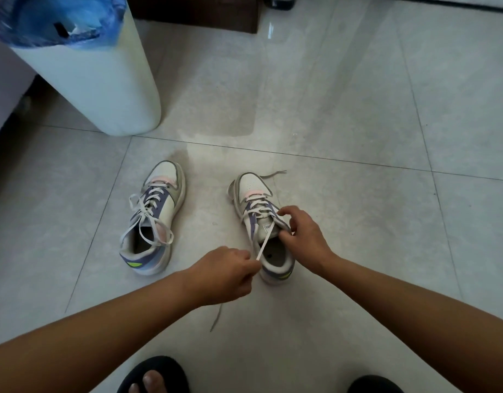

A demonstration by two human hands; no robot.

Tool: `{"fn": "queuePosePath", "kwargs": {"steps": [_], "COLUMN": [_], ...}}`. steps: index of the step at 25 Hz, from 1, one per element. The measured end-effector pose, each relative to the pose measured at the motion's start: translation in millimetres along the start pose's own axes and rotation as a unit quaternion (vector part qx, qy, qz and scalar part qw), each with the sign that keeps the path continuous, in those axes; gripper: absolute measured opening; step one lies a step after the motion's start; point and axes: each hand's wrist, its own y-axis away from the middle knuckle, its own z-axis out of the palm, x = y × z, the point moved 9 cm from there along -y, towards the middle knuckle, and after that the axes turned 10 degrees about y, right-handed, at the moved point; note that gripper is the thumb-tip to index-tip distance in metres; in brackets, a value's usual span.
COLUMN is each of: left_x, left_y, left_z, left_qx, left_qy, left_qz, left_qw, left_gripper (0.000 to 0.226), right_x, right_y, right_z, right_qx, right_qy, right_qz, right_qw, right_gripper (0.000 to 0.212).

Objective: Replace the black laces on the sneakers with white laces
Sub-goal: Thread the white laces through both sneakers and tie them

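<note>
While right hand fingers pinch the right sneaker's eyelets, left hand fingers pull its white lace taut

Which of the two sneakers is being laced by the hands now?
The right sneaker: the left hand pulls its white lace taut while the right hand pinches at the eyelets. The left sneaker lies untouched, already laced.

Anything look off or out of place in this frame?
Mildly. The task names black laces, yet both sneakers carry pale ones. The left sneaker is tied; the lace on the right sneaker is loose, pinched by the left hand.
</note>
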Motion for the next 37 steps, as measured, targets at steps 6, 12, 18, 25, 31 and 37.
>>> {"fn": "queuePosePath", "kwargs": {"steps": [6, 12, 18, 25, 31, 37], "left_x": [-44.0, -119.1, -99.0, -100.8, -120.5, -169.3], "left_y": [-8.0, -34.4, -61.8, -55.1, -34.3, -6.0], "left_z": [3.3, 0.2, 3.9, 2.1, -44.9, -94.7], "left_qx": [-0.094, 0.032, 0.032, -0.065, 0.101, 0.356], "left_qy": [0.052, 0.189, 0.333, 0.415, 0.648, 0.762], "left_qz": [-0.202, -0.34, -0.331, -0.362, -0.392, -0.32], "left_qw": [0.974, 0.921, 0.882, 0.832, 0.645, 0.437], "left_gripper": [0.03, 0.024, 0.02, 0.022, 0.031, 0.037], "right_x": [-2.9, -4.6, 2.1, 26.1, 53.1, 65.9], "right_y": [2.2, 4.5, 9.1, -0.7, -10.8, -10.4], "right_z": [4.6, -5.5, -29.1, -45.8, -43.9, -50.7], "right_qx": [0.019, 0.042, 0.063, 0.078, 0.043, 0.048], "right_qy": [0.058, 0.071, 0.09, 0.066, 0.106, 0.108], "right_qz": [-0.053, -0.083, -0.11, -0.041, 0.022, 0.047], "right_qw": [0.997, 0.993, 0.988, 0.994, 0.993, 0.992], "right_gripper": [0.038, 0.035, 0.034, 0.033, 0.034, 0.031]}}
